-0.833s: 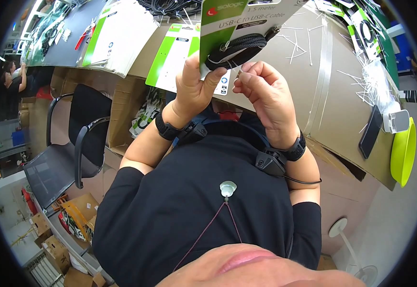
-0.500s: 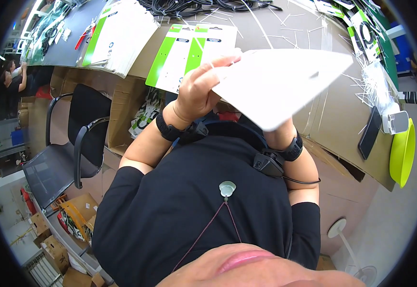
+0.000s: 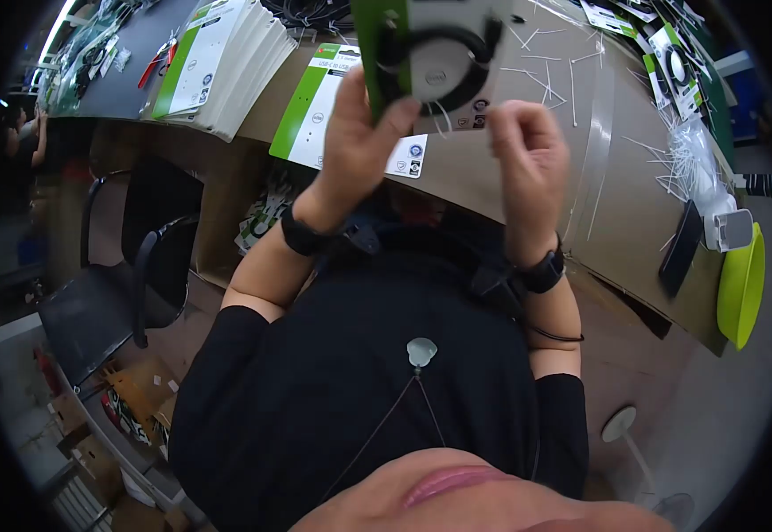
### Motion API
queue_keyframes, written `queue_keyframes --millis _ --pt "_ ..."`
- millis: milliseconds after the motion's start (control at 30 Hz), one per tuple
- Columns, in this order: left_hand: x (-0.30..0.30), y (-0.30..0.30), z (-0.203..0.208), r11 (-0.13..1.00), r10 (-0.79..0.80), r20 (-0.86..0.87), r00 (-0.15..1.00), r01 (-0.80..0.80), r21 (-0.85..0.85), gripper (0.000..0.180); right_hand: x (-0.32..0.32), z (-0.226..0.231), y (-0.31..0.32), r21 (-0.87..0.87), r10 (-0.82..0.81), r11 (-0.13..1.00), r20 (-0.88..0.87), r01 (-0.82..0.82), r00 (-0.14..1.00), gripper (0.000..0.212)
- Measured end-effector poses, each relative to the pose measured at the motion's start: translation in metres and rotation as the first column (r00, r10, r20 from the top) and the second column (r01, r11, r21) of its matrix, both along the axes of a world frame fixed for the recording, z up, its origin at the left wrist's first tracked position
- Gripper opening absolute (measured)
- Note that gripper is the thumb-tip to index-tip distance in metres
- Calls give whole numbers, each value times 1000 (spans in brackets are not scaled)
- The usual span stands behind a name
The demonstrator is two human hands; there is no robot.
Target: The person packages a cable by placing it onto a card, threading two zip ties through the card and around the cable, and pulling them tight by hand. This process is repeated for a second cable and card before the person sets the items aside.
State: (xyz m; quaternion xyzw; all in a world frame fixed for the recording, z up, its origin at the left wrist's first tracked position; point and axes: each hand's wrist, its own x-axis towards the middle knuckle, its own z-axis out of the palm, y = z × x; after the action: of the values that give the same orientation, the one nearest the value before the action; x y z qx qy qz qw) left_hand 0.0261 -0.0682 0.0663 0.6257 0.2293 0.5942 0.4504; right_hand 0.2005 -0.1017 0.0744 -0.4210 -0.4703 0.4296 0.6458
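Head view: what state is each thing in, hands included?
Held card, upraised, motion-blurred.
Left hand, closed on the held card's lower left part.
Black cable, coiled against the held card.
White tie, ends hanging loose.
Right hand, fingers curled; grip unclear.
Card stack, piled, slightly fanned.
Black phone, lying down, face dark.

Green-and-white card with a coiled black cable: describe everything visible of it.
The stiff-looking green-and-white card, blurred, is held up by the bare left hand, thumb on its front. The coiled black cable rings its face; thin white tie strands show below the coil. The card's top is cut off. The right hand is beside its lower right corner; contact is unclear.
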Motion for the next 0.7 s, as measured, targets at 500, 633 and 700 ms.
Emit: queue_keyframes --millis 500,633,700 --pt "-7 0 8 623 -312 592 743 631 -463 39 -4 -5 5 175 75 970 445 -169 892 25" --pt "-8 -2 10 602 -329 602 728 652 -460 40 -5 2 -1 67 201 970 321 -234 926 26" --pt "-8 -4 11 594 -313 607 731 649 -475 40 -5 3 -2 5 269 960 240 -279 933 27"
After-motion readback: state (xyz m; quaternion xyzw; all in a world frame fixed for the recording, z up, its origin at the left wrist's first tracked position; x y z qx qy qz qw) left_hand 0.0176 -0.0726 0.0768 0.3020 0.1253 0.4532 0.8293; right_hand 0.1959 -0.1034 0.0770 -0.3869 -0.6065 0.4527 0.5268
